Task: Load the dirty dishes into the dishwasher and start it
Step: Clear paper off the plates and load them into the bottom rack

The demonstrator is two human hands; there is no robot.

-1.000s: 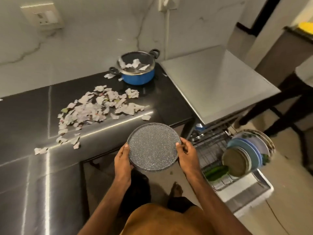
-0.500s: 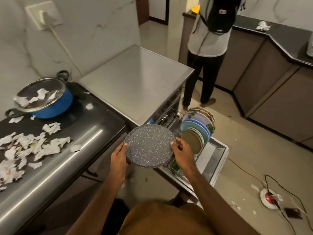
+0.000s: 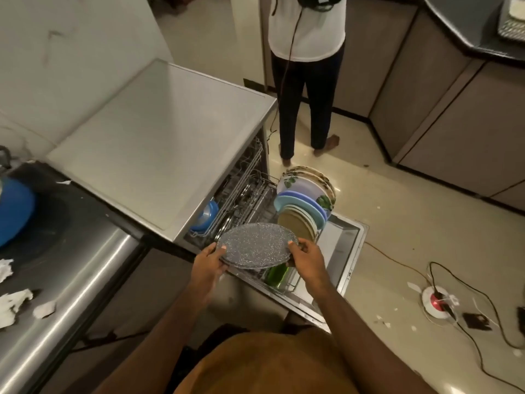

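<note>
A steel-topped dishwasher (image 3: 159, 143) stands open in a kitchen, its door (image 3: 348, 251) dropped flat. Beyond it, a second person (image 3: 306, 66) stands barefoot on the pale, glossy floor (image 3: 412, 223). To the left, a dark surface (image 3: 71, 223) with a brushed-metal front edge carries a blue pot (image 3: 14, 209), which by the look of it has yet to be loaded.

Loading appears well under way but unfinished. The lower wire rack (image 3: 250, 194) is drawn out over the door. A row of round plates (image 3: 304, 203), cream, pale blue and leaf-printed, stands on edge at its far end. Closing the door and starting the cycle also lie ahead.

In the foreground, the person wearing the camera holds a speckled plate (image 3: 257, 245) almost level just above the near part of the rack, in front of the standing row. It is a flat grey disc with a fine granite-like fleck and a thin raised rim. The left hand (image 3: 208, 263) and right hand (image 3: 308, 258) grip it at opposite edges, thumbs on top and fingers closed on the rim.

A blue bowl (image 3: 207, 216) sits deeper inside the machine. A shiny green item (image 3: 277, 275), too hidden to identify, lies in the rack's near corner. Crumpled white paper scraps (image 3: 14, 302) litter the surface.
</note>
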